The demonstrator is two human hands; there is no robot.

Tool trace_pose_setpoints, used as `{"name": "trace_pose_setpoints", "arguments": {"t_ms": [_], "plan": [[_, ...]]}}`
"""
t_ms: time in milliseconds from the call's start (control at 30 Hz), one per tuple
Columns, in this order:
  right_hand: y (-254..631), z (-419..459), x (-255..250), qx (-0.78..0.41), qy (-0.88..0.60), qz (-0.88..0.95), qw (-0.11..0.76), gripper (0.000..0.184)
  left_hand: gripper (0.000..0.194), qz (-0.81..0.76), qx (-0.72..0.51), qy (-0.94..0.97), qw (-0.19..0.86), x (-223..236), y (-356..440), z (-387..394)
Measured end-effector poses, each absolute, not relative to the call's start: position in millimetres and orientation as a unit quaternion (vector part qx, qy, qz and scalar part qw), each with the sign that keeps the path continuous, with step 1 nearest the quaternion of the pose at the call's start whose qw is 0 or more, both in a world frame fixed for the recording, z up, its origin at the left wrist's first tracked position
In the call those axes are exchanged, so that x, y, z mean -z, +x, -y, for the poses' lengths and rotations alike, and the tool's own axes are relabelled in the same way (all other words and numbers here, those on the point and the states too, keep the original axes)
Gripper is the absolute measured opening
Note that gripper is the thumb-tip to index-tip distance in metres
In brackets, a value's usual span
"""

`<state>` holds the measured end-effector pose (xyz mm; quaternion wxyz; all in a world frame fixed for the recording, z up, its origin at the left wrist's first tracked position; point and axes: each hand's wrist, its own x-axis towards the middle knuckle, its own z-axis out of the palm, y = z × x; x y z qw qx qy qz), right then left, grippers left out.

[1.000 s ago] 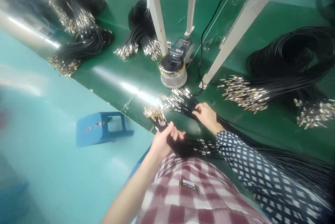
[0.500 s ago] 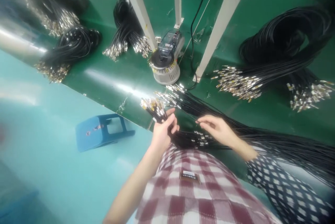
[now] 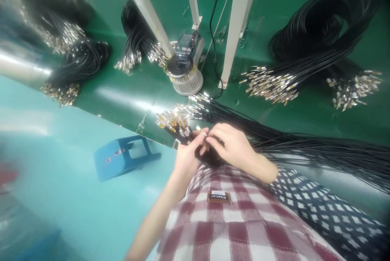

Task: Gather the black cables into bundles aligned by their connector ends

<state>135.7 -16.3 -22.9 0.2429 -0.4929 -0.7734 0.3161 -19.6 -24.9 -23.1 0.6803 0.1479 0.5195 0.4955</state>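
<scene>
My left hand (image 3: 190, 153) is closed round a bundle of black cables (image 3: 177, 125), whose silvery and yellowish connector ends fan out to the left. Close beside it, my right hand (image 3: 230, 145) pinches a single cable (image 3: 201, 131) near its pale connector end, at the left thumb and fingertips. Behind both hands lies a long spread of black cables (image 3: 225, 112) on the green bench, its metal ends (image 3: 195, 106) pointing left. Below my hands, dark cables near the apron are largely covered.
A grey round tape dispenser (image 3: 185, 78) stands between white metal legs (image 3: 231, 29) on the green bench (image 3: 122, 108). Coiled cable bundles lie at the right (image 3: 317, 49), at the left (image 3: 79, 61) and behind the dispenser (image 3: 137, 37). A blue stool (image 3: 122, 157) is on the floor.
My right hand has moved left, from over the spread cables to my left hand, bringing a cable end with it. My left hand keeps its hold on the bundle. The view has shifted slightly.
</scene>
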Motion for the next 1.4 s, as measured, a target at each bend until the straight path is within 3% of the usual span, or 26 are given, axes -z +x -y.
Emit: {"name": "trace_pose_setpoints", "arguments": {"t_ms": [133, 233, 533, 667, 767, 800, 867, 933, 1100, 1267, 1400], "plan": [[169, 43, 55, -0.289, -0.459, 0.819, 0.19, 0.026, 0.017, -0.517, -0.501, 0.121, 0.684, 25, -22, 26], [200, 59, 72, -0.292, -0.494, 0.795, 0.198, 0.021, 0.014, -0.507, -0.505, 0.112, 0.689, 28, -24, 27], [129, 32, 37, -0.389, -0.491, 0.728, 0.278, 0.031, 0.029, -0.488, -0.49, 0.126, 0.711, 29, -27, 30], [120, 15, 26, -0.47, -0.478, 0.707, 0.225, 0.035, 0.027, -0.502, -0.466, 0.124, 0.718, 33, -32, 29], [128, -11, 48, -0.564, -0.444, 0.679, 0.154, 0.038, 0.022, -0.505, -0.456, 0.107, 0.725, 37, -37, 28], [132, -21, 61, -0.556, -0.464, 0.676, 0.135, 0.036, 0.023, -0.507, -0.459, 0.101, 0.722, 38, -39, 27], [139, -39, 92, -0.43, -0.565, 0.695, 0.117, 0.02, 0.024, -0.511, -0.472, 0.091, 0.712, 40, -42, 27], [143, -50, 120, -0.332, -0.62, 0.704, 0.101, 0.017, 0.03, -0.499, -0.481, 0.084, 0.715, 41, -43, 26], [147, -52, 137, -0.334, -0.634, 0.689, 0.109, 0.01, 0.041, -0.46, -0.48, 0.071, 0.744, 40, -40, 26], [164, -23, 96, -0.498, -0.572, 0.62, 0.202, 0.018, 0.016, -0.493, -0.494, 0.08, 0.712, 38, -32, 22], [179, 19, 71, -0.632, -0.499, 0.544, 0.236, 0.023, 0.028, -0.499, -0.503, 0.097, 0.699, 37, -29, 20]]}}
